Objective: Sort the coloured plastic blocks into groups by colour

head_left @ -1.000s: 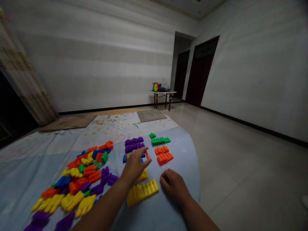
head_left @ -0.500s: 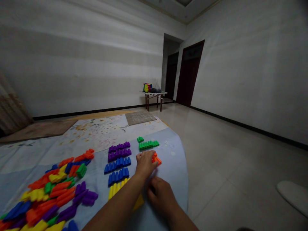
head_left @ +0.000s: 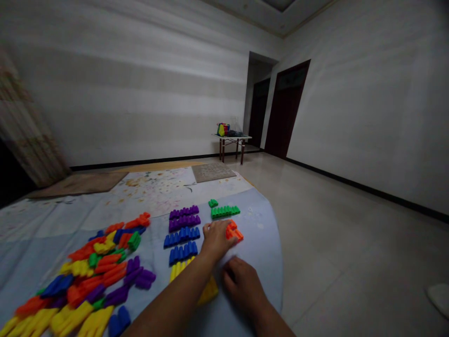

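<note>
The orange pieces [head_left: 239, 234] lie on the cloth-covered counter [head_left: 261, 257], near its rounded edge and partly hidden by the left hand [head_left: 217, 238]. The left grip is part open, its fingers curved over their near side; whether it pinches one, I cannot tell. The right hand [head_left: 244, 284] rests just below, its grip loosely curled; its inside is hidden.

Beyond the orange pieces are a row of green pieces [head_left: 225, 212] and a small green piece [head_left: 213, 203]. Left of the left hand lie purple rows [head_left: 184, 223], blue rows [head_left: 182, 237] and yellow pieces [head_left: 177, 269], partly covered by the forearm. Farther left spreads a mixed-colour pile [head_left: 111, 274].

At the back, a small table [head_left: 245, 137] bears a multicoloured bag [head_left: 223, 129], its contents hidden, beside clear plastic [head_left: 236, 124] with something dark at its base. Any lettering there is too small to read.
</note>
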Demonstrator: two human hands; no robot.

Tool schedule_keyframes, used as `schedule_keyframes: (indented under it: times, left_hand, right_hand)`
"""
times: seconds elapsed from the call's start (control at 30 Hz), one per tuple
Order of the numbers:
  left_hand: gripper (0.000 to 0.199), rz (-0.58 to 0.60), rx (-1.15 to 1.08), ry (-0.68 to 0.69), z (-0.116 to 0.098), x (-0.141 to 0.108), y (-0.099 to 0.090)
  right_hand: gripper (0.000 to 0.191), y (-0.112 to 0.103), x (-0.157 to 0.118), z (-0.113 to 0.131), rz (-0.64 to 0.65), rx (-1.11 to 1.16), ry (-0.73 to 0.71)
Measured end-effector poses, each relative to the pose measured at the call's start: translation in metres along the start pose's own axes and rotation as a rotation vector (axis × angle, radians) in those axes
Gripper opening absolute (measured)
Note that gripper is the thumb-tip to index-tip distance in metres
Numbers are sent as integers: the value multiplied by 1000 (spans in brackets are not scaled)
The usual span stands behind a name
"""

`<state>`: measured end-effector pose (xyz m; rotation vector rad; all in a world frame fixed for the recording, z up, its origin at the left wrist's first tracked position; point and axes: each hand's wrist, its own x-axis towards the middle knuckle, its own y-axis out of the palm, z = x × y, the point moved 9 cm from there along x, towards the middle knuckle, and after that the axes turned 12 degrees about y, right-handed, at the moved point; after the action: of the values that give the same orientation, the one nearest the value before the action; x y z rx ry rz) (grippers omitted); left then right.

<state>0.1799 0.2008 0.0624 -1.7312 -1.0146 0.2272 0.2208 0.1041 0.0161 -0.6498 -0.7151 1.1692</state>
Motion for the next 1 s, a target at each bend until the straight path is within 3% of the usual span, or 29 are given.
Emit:
schedule_keyframes:
  times: [0.13,0.23,0.5,0.67,0.83,1.0]
  left_hand:
    - [40,-108,8,-27,8,-23,-44]
    - [33,-149,56,-68,27,-48,-77]
    - [32,-166,227,-318,130,-138,-141]
    - [31,-102,335,-388,173,-177,-158]
    - [35,-17,402,-390,186,-189,-163]
    - [41,-35,449,-438,195,-190,-167]
  right_hand:
    - [15,-1,-6,2,37,22,-14]
    - [20,3,-6,-3,77,27,-17]
    - [25,10,-6,-11,120,-9,-31]
    - [27,10,-7,-9,120,-54,-26]
    - [29,12,-7,-9,125,-73,-29]
    - [30,14,-6,-12,117,-67,-37]
